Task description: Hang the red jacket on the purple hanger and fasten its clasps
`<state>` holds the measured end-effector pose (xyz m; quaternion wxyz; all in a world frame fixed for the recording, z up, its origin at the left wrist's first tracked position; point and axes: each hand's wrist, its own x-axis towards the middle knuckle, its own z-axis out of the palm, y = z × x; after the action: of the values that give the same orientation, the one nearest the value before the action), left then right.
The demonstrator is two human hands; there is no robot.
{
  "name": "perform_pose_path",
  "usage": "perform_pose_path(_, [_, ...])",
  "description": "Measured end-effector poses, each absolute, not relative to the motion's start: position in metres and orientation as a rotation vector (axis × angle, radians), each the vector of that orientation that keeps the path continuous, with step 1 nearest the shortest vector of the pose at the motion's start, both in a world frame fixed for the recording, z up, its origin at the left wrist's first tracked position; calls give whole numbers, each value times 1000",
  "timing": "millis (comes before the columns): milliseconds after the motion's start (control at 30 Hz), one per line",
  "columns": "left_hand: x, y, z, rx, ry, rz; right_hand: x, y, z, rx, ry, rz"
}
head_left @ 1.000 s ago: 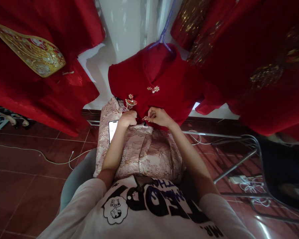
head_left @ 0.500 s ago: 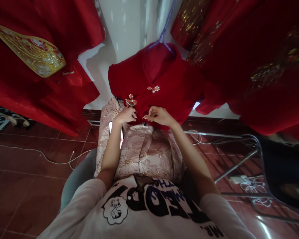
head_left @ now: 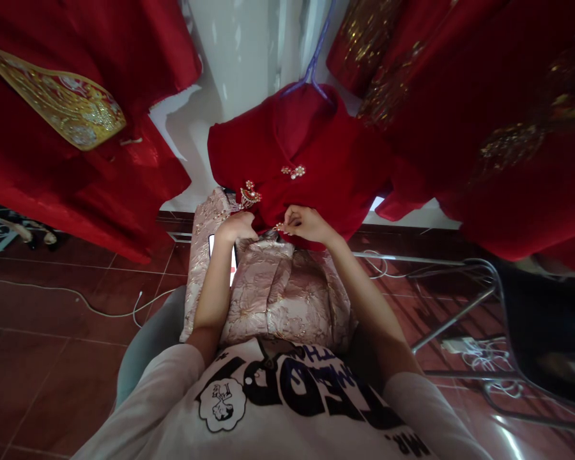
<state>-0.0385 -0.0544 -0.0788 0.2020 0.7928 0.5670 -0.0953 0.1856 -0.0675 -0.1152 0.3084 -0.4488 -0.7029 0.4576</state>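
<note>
Gold ornament (head_left: 278,226) sits pinched between right fingers (head_left: 296,211); left fingers (head_left: 246,223) show an unclear grip.

Here's the right hand (head_left: 307,225), thumb and finger pinching a small jewelled clasp (head_left: 278,227) at the lower part of the red garment (head_left: 345,160). Over to the left hand (head_left: 239,227), just below the tasselled ornament (head_left: 250,195), its grip hard to make out. Purple hanger (head_left: 311,71) at the collar, pink brocade (head_left: 301,297) across the lap, phone (head_left: 233,263) partly under the left forearm.
</note>
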Motion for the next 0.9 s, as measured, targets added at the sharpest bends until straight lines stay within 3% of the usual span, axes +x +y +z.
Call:
perform_pose_path(467, [-54,-61,-69,2124,1908,157,187,-64,-119,-1147,-1823,1303])
perform_pose_path(700, [-70,-46,-87,1938,1515,376,191,-65,-111,-989,-1813,1458])
perform_pose_path(900, [-69,-45,-87,1815,1382,448,159,-72,-121,-992,-1726,1082])
